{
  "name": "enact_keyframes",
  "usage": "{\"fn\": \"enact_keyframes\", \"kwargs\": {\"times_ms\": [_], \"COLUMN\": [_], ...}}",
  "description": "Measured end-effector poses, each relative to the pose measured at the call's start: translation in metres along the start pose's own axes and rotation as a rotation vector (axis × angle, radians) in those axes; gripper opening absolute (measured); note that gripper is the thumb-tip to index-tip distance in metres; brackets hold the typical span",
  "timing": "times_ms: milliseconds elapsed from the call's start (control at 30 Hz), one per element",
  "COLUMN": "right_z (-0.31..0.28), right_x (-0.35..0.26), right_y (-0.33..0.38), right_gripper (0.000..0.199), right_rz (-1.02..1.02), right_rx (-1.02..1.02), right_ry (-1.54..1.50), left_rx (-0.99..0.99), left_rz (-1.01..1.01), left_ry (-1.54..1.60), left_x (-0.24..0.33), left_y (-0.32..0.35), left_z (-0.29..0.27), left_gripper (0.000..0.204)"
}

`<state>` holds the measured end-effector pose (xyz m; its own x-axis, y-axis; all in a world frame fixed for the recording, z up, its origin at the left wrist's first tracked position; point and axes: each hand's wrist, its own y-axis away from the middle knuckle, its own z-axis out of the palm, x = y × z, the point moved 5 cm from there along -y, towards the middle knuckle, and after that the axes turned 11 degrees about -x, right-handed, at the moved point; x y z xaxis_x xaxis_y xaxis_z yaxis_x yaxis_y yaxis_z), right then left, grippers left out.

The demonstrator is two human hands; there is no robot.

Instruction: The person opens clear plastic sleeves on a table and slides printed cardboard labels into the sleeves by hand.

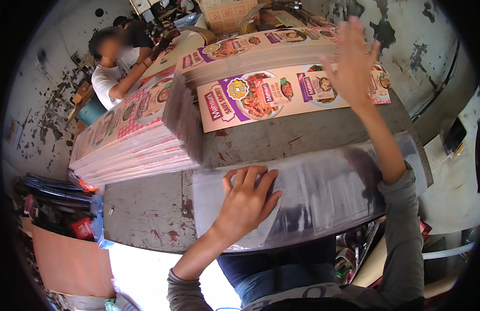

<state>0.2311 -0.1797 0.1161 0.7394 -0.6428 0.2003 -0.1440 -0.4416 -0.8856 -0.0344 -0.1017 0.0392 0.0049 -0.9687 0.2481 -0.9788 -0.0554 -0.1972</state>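
Note:
My left hand (pixel 246 201) rests with its fingers apart on the near-left part of a pile of long clear plastic sleeves (pixel 323 193). The sleeves lie flat along the near edge of the worn grey table (pixel 147 210). Farther off, my right hand (pixel 354 70) is raised with fingers stretched out and holds nothing. Behind and below it lies a long printed cardboard strip (pixel 214 122) with food pictures; whether the hand touches it I cannot tell.
On the left stands a tall stack of printed strips in clear plastic (pixel 134 150). Another stack of printed strips (pixel 266 63) runs along the back. A person in a white shirt (pixel 108 78) sits beyond the left stack. A cardboard box (pixel 227 16) stands at the far end.

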Motion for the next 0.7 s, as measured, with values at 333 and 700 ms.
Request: {"fn": "enact_keyframes", "kwargs": {"times_ms": [333, 700], "right_z": [0.061, 0.090], "right_x": [-0.023, 0.021], "right_y": [0.005, 0.073], "right_gripper": [0.065, 0.042], "right_rz": [-0.213, -0.104], "right_rx": [-1.218, -0.955], "right_ry": [-0.050, -0.444], "left_rx": [-0.005, 0.025], "left_rz": [0.012, 0.032], "left_ry": [0.022, 0.007], "left_x": [-0.003, -0.002], "left_y": [-0.006, -0.005], "left_z": [0.000, -0.001], "left_gripper": [0.036, 0.036]}}
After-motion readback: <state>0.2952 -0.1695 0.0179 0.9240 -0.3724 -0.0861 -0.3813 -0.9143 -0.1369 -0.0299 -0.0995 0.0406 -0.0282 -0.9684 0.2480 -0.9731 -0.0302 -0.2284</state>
